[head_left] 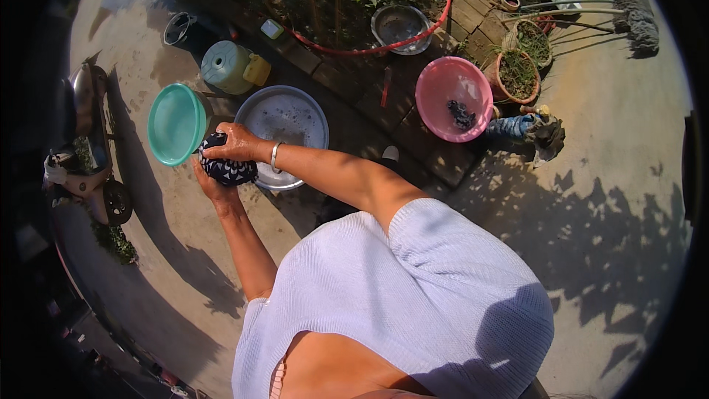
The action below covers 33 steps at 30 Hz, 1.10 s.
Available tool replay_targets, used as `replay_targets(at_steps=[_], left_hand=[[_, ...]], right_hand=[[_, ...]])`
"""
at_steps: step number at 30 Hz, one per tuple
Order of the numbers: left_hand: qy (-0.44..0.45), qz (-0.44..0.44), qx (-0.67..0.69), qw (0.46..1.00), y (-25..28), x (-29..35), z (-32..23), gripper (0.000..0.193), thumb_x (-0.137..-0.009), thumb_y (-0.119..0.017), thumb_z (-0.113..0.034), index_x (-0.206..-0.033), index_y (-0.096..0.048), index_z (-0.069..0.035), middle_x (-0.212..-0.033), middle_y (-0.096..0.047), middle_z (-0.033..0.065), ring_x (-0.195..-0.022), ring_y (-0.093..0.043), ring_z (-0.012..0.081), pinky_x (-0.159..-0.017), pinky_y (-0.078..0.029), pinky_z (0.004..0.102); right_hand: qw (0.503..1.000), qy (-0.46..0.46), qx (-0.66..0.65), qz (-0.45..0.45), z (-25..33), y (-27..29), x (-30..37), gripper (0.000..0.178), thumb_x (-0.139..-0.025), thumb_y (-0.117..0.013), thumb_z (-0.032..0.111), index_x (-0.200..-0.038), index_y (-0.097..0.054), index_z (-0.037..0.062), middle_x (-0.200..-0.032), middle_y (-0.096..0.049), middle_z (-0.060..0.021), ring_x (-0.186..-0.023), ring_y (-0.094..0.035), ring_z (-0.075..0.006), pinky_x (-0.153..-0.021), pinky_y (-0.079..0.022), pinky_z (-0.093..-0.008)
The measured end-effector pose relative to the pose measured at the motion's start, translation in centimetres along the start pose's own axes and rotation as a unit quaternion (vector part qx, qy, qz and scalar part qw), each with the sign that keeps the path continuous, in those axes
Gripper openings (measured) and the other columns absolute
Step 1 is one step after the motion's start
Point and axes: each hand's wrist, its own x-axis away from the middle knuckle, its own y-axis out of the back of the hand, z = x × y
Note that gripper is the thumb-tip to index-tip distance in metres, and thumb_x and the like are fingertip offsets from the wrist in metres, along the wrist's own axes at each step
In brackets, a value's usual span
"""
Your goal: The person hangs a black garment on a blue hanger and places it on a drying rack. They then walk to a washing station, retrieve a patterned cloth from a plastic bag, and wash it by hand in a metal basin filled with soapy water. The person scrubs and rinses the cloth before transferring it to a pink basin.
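A bunched dark navy cloth with a white pattern [227, 168] is gripped between my two hands. My right hand [238, 143], wet and with a silver bangle at the wrist, is closed over its upper side. Under its left side, my left hand [211, 183] is closed around it; part of those fingers is hidden by the cloth. Both hands are at the left edge of a grey-blue basin [323, 120] of foamy water. Just left of them stands a green basin [153, 133], which looks to hold liquid.
A pink basin [443, 70] with a small dark bundle stands to the right. Behind are a pale plastic drum [221, 68], a yellow container [256, 71], a metal basin [378, 29] and a red hose [347, 51]. Potted plants [518, 76] and a mop [636, 22] are far right; a scooter [88, 140] is left.
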Motion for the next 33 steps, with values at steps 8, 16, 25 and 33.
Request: replay_targets(at_steps=[8, 16, 25, 33], left_hand=[[0.113, 0.111, 0.007, 0.987, -10.8, 2.7, 6.4, 0.030, -0.088, -0.059, -0.022, -0.112, -0.053, -0.006, -0.100, -0.062, 0.0052, -0.091, -0.060, 0.0155, -0.074, -0.052, 0.0311], [0.285, 0.232, -0.192, 0.910, -26.1, 10.6, 25.8, 0.023, -0.087, -0.059, -0.016, -0.107, -0.051, -0.008, -0.108, -0.054, 0.0075, -0.098, -0.056, 0.0203, -0.068, -0.055, 0.0414], [0.232, 0.201, -0.308, 0.900, -37.9, 15.9, 51.7, 0.010, -0.087, -0.061, -0.014, -0.094, -0.060, -0.007, -0.082, -0.060, -0.0010, -0.067, -0.056, 0.0087, -0.054, -0.046, 0.0281], [0.406, 0.149, -0.260, 0.863, -44.3, 12.4, 65.5, 0.017, -0.090, -0.049, -0.007, -0.104, -0.058, -0.010, -0.080, -0.061, 0.0033, -0.056, -0.055, 0.0106, -0.036, -0.029, 0.0212]], right_hand=[[0.946, -0.025, -0.304, -0.110, -2.5, 14.0, 8.6, 0.054, -0.074, -0.075, 0.022, -0.116, -0.050, 0.0004, -0.101, -0.061, -0.0106, -0.089, -0.062, -0.0149, -0.077, -0.052, -0.0274], [0.806, -0.110, -0.423, -0.400, -13.1, 36.1, 26.7, 0.043, -0.080, -0.069, 0.023, -0.114, -0.053, 0.0016, -0.098, -0.062, -0.0079, -0.084, -0.062, -0.0152, -0.070, -0.053, -0.0296], [0.663, -0.134, -0.541, -0.500, -23.0, 51.9, 39.2, 0.031, -0.087, -0.060, 0.021, -0.112, -0.054, 0.0042, -0.095, -0.063, -0.0088, -0.080, -0.065, -0.0203, -0.061, -0.057, -0.0402], [0.617, -0.153, -0.480, -0.604, -39.6, 62.9, 38.8, 0.059, -0.083, -0.067, 0.027, -0.131, -0.039, 0.0095, -0.093, -0.056, -0.0038, -0.070, -0.057, -0.0145, -0.049, -0.046, -0.0299]])
